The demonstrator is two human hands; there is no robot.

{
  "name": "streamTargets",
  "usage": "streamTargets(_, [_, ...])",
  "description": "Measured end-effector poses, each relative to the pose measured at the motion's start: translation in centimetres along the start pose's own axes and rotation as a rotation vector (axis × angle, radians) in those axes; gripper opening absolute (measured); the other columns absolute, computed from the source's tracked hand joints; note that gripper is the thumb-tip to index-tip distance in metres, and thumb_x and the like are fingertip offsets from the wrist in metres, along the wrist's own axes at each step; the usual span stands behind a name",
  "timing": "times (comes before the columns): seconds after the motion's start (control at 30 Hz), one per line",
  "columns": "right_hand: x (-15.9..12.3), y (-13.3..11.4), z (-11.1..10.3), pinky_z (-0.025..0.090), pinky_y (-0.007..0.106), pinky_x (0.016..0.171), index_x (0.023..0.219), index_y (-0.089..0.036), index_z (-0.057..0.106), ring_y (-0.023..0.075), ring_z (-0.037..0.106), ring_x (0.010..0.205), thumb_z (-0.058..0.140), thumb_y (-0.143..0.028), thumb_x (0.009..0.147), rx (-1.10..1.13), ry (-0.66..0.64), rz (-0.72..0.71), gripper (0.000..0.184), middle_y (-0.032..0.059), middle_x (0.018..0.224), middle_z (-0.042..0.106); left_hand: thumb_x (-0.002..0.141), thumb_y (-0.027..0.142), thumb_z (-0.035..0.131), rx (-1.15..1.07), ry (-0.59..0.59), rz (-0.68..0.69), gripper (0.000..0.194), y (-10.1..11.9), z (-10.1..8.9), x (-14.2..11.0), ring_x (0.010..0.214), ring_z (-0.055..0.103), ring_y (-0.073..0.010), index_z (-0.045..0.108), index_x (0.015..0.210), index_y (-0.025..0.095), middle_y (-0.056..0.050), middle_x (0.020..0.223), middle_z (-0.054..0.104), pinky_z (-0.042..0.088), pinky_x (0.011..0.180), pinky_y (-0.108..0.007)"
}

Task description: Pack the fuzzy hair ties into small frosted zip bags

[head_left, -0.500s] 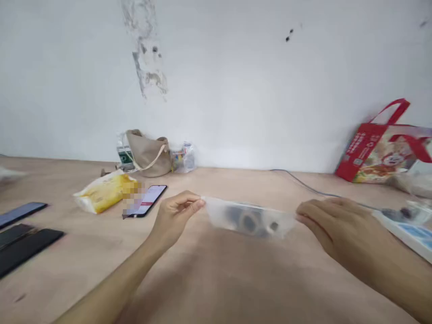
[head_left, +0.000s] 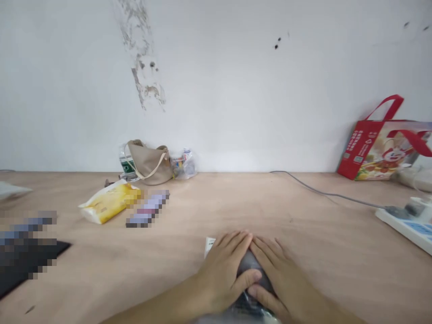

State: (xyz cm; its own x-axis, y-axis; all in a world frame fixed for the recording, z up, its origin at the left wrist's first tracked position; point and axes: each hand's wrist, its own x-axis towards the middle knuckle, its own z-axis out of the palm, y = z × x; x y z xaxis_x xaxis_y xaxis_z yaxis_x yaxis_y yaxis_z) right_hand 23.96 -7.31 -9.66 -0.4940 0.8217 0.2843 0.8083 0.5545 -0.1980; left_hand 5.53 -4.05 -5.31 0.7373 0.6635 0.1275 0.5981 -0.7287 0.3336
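Near the front of the table, my left hand (head_left: 224,272) and my right hand (head_left: 286,274) lie flat on a dark item in clear plastic wrap (head_left: 252,263). Their fingertips meet at the far end, and the thumbs almost touch across the middle. Both are open, fingers stretched out, pressing over the package rather than gripping it. A white printed corner (head_left: 209,245) shows beyond my left hand. Most of the package is covered by my hands, so its exact kind cannot be told.
On the left are a yellow tissue pack (head_left: 114,201), a phone (head_left: 148,209) and dark blurred devices (head_left: 27,261). A beige bag (head_left: 150,162) stands by the wall. To the right are a red shopping bag (head_left: 357,146), a power strip (head_left: 405,225) and a grey cable (head_left: 313,190).
Earlier, my hands stretched a translucent sleeve with a dark item above the table. Now they have come together, lower and nearer me, flat on a wrapped dark item.
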Motion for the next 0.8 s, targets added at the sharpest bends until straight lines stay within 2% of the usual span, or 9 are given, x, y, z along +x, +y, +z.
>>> streamTargets(0.13, [-0.7,1.1,1.5,0.021,0.068,0.099,0.145,-0.021,-0.003,0.0369,0.029,0.13,0.043,-0.062,0.084,0.106,-0.054,-0.017,0.087,0.0152,0.146,0.026,0.088,0.045,0.044,-0.003,0.037,0.02,0.058,0.0,0.5,0.0,0.129,0.036,-0.028,0.036,0.135,0.013,-0.013,0.14,0.042,0.029,0.106,-0.049])
streamTargets(0.2, [-0.8,1.5,1.8,0.021,0.071,0.096,0.142,-0.022,-0.015,0.0397,0.029,0.13,0.047,-0.069,0.077,0.114,-0.064,-0.053,0.101,0.0177,0.146,0.025,0.087,0.045,0.046,-0.024,0.039,0.019,0.059,0.1,0.5,0.0,0.127,0.038,-0.0275,0.037,0.135,0.012,-0.013,0.139,0.043,0.029,0.106,-0.047])
streamTargets(0.3, [-0.8,2.0,1.8,0.023,0.074,0.092,0.136,-0.022,-0.027,0.0439,0.029,0.128,0.051,-0.075,0.068,0.09,-0.089,-0.113,0.116,0.0222,0.144,0.023,0.08,0.051,0.054,-0.042,0.023,0.027,0.072,0.2,0.8,0.0,0.127,0.037,-0.029,0.034,0.136,0.011,-0.015,0.14,0.041,0.029,0.106,-0.047])
streamTargets(0.43, [-0.8,2.0,1.7,0.024,0.075,0.09,0.132,-0.021,-0.032,0.0452,0.029,0.126,0.05,-0.077,0.066,0.044,-0.123,-0.121,0.12,0.0238,0.143,0.024,0.074,0.058,0.057,-0.054,0.04,0.056,0.083,-0.2,1.3,-0.1,0.128,0.036,-0.0302,0.03,0.138,0.013,-0.016,0.14,0.04,0.027,0.106,-0.049])
streamTargets(0.6, [-1.0,1.8,1.8,0.025,0.074,0.09,0.132,-0.021,-0.034,0.0448,0.031,0.126,0.05,-0.076,0.067,0.029,-0.102,-0.129,0.12,0.0238,0.143,0.025,0.073,0.058,0.058,-0.046,0.035,0.037,0.084,-0.2,1.6,-0.1,0.129,0.035,-0.0319,0.031,0.138,0.013,-0.016,0.141,0.039,0.023,0.107,-0.053])
streamTargets(0.8, [-1.1,2.1,2.3,0.03,0.071,0.09,0.135,-0.018,-0.031,0.0439,0.036,0.124,0.048,-0.076,0.069,-0.007,-0.045,-0.132,0.119,0.0233,0.142,0.031,0.072,0.056,0.06,-0.033,0.067,0.036,0.082,0.0,1.7,0.0,0.126,0.038,-0.0312,0.034,0.136,0.013,-0.016,0.139,0.043,0.028,0.105,-0.051])
